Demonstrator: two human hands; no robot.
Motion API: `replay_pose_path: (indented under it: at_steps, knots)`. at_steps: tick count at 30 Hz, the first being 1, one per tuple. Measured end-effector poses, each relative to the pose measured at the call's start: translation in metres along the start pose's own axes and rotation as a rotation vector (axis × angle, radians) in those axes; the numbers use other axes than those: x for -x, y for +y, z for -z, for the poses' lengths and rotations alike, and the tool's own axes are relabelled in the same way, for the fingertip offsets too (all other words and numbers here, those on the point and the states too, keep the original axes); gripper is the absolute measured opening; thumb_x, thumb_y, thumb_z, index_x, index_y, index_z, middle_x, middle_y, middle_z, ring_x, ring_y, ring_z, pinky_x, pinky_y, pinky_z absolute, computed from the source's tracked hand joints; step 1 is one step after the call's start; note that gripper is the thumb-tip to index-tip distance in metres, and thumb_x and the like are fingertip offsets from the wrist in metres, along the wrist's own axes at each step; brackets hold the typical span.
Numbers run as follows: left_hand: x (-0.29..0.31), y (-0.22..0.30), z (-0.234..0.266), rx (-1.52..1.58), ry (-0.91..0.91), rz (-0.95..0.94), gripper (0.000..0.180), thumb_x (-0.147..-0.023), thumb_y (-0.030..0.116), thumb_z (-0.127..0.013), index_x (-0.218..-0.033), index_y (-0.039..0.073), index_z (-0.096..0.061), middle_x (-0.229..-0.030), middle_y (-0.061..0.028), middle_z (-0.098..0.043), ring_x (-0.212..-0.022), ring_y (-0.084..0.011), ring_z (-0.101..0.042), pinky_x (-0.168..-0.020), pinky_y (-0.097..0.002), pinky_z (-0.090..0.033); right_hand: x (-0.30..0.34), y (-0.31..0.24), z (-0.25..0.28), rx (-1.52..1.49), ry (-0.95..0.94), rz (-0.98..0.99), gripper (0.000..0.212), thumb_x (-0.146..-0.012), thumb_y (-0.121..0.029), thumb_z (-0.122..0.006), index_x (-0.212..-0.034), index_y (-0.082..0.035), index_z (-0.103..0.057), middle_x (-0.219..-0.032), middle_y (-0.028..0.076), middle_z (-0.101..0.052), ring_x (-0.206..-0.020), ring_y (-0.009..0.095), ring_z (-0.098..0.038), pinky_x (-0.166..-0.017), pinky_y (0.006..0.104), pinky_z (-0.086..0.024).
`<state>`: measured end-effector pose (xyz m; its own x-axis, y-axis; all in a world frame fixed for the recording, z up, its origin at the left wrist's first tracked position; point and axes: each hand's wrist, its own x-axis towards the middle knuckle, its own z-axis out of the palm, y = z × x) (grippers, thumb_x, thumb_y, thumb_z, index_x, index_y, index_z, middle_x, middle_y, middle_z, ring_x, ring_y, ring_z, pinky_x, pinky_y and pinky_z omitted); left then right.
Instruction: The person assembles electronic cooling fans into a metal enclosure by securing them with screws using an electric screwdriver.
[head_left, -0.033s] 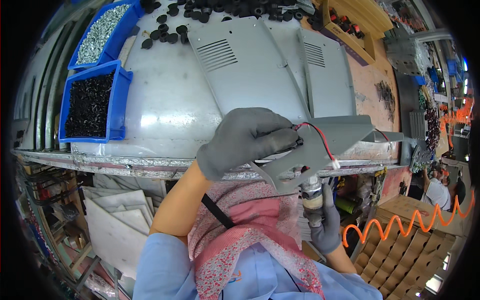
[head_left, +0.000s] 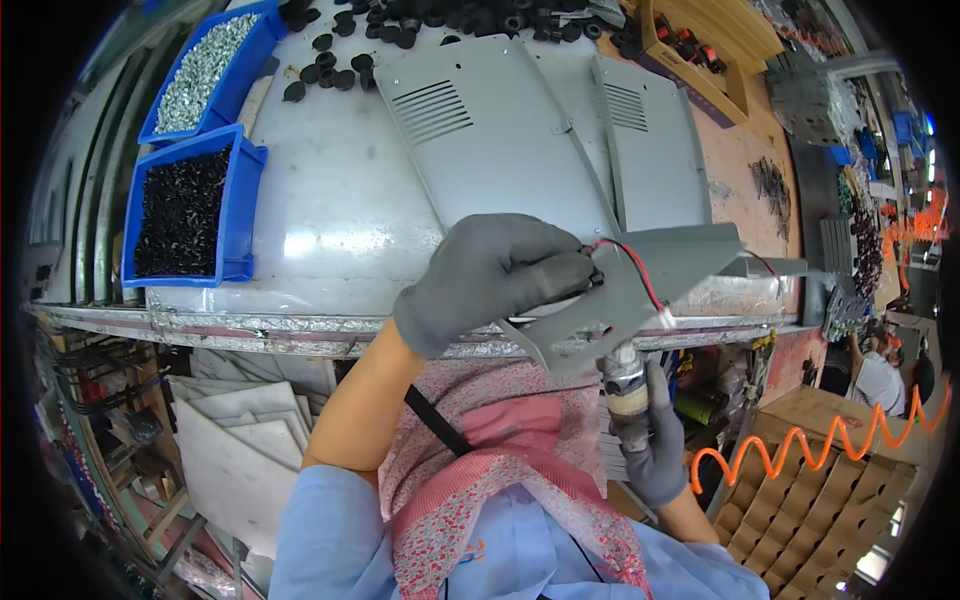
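At the bench edge, my left hand (head_left: 500, 280), in a grey glove, is closed on a small black part (head_left: 594, 276) with red and black wires (head_left: 642, 268), held against a bent grey metal panel (head_left: 680, 265). The fingers hide most of that part. A white connector (head_left: 664, 318) hangs at the end of the wires. Below the panel, my gloved right hand (head_left: 658, 450) is wrapped round a silver and tan cylindrical power tool (head_left: 627, 400). The tool points up, its top close to the panel's underside; whether they touch I cannot tell.
Two slotted grey panels (head_left: 490, 130) (head_left: 655, 140) lie on the bench. Blue bins of silver screws (head_left: 205, 75) and black screws (head_left: 180, 210) stand at left. Black caps (head_left: 345, 78) are scattered at the back. An orange coiled hose (head_left: 800, 450) runs at right, above a partitioned carton (head_left: 800, 510).
The grey panel has shifted slightly upward at its near end. The tool in my right hand has moved a little to the right; both hands keep their grip.
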<state>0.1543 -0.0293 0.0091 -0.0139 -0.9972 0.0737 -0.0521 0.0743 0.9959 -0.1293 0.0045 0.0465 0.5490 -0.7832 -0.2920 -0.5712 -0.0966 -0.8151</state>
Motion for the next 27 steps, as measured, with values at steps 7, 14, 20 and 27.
replay_pose_path:
  at_steps: [7, 14, 20, 27]
  knots:
    - [0.004, -0.007, 0.0, 0.085, 0.015, 0.069, 0.027, -0.086, 0.021, -0.06, -0.097, -0.003, -0.064, -0.08, -0.001, -0.062, -0.073, -0.0058, -0.052, -0.064, -0.0228, -0.043, -0.01, -0.029, 0.012, -0.551, -0.128, -0.195, 0.086, -0.083, -0.063, -0.046, -0.141, -0.004, -0.023, -0.075, 0.007, -0.055, -0.057, 0.01, -0.054, -0.049, 0.0226, -0.042]
    - [0.002, 0.004, -0.011, 0.041, 0.004, -0.058, 0.031, -0.088, 0.024, -0.056, -0.102, -0.004, -0.062, -0.087, -0.0029, -0.063, -0.075, -0.0071, -0.056, -0.067, -0.0216, -0.046, -0.01, -0.019, 0.011, -0.783, -0.118, -0.154, 0.048, -0.098, -0.031, -0.034, -0.14, -0.009, -0.028, -0.074, 0.007, -0.052, -0.058, 0.011, -0.053, -0.049, 0.0249, -0.047]
    - [0.004, -0.023, 0.004, 0.109, -0.054, -0.218, 0.035, -0.086, 0.019, -0.058, -0.108, -0.008, -0.057, -0.096, -0.0072, -0.063, -0.082, -0.0105, -0.058, -0.073, -0.024, -0.047, -0.011, -0.022, 0.012, -0.762, -0.168, -0.154, 0.048, -0.097, -0.029, -0.036, -0.14, -0.011, -0.028, -0.072, 0.007, -0.052, -0.053, 0.011, -0.053, -0.049, 0.0247, -0.047]
    - [0.007, -0.007, 0.0, 0.164, 0.256, 0.041, 0.028, -0.086, 0.013, -0.056, -0.108, -0.004, -0.058, -0.099, -0.0095, -0.061, -0.091, -0.0114, -0.056, -0.08, -0.0252, -0.046, -0.01, -0.011, 0.006, -0.797, -0.125, -0.17, 0.048, -0.096, -0.028, -0.04, -0.14, -0.012, -0.029, -0.071, 0.006, -0.052, -0.053, 0.01, -0.052, -0.049, 0.0239, -0.046]
